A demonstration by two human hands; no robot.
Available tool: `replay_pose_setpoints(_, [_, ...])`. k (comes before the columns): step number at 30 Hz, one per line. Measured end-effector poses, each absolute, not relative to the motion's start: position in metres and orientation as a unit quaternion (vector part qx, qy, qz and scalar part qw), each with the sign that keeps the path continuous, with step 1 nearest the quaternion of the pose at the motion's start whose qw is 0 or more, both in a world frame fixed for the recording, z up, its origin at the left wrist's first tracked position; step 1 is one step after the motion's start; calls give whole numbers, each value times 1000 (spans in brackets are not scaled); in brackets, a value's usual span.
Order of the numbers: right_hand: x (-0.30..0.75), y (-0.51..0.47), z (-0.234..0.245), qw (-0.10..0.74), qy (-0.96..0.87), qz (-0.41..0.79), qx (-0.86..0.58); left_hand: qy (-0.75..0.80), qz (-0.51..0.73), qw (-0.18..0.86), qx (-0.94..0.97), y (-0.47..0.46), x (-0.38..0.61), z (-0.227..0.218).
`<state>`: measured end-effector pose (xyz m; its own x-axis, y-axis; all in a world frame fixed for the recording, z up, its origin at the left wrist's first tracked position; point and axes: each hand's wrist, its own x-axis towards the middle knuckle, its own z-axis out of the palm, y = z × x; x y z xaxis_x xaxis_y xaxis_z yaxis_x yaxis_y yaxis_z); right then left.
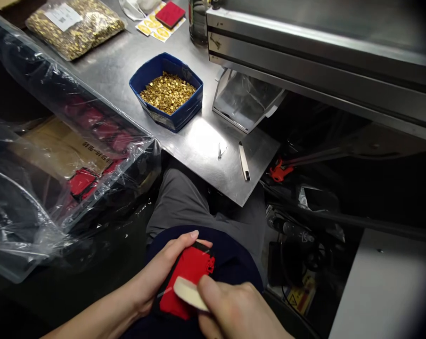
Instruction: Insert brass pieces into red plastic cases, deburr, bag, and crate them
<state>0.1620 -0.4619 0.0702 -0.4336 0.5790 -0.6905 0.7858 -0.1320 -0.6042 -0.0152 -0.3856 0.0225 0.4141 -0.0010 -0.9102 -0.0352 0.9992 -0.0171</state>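
My left hand [163,275] is closed around a small red pouch with black edging [187,278], holding it over my lap. My right hand [234,308] pinches a flat cream-coloured tool [189,293] whose rounded end lies across the pouch's red face. On the steel table [206,141] ahead stands a blue tub [167,92] filled with small gold metal pieces. A white pen-like tool [243,161] and a small bent pin [220,151] lie near the table's front corner.
A clear plastic bag holding more red pouches [93,136] sags at the left over a cardboard box. A sealed bag of gold pieces [75,26] lies at the back left. A metal machine frame [322,52] and a clear chute [244,99] stand at the right, with cables below.
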Motion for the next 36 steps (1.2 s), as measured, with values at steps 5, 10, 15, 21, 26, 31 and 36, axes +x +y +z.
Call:
replay_pose_setpoints(5, [168, -459, 69, 76, 624, -547, 552, 533, 21, 844, -55, -387, -22, 22])
replay_pose_setpoints(10, [169, -452, 65, 26, 671, -534, 514, 533, 27, 842, -82, -389, -25, 23])
replay_pose_setpoints(15, [168, -446, 71, 62, 636, -573, 513, 534, 47, 844, -29, -390, -26, 27])
replay_pose_setpoints(21, [167, -451, 67, 32, 621, -580, 526, 557, 45, 829, -29, -389, -24, 28])
replay_pose_setpoints(26, [168, -453, 64, 5, 656, -557, 509, 549, 39, 834, -32, -388, -23, 27])
replay_pose_setpoints(31, [169, -454, 64, 22, 643, -576, 504, 553, 41, 832, -26, -388, -22, 28])
replay_pose_setpoints(36, [174, -456, 63, 9, 626, -569, 533, 563, 37, 825, -40, -388, -20, 25])
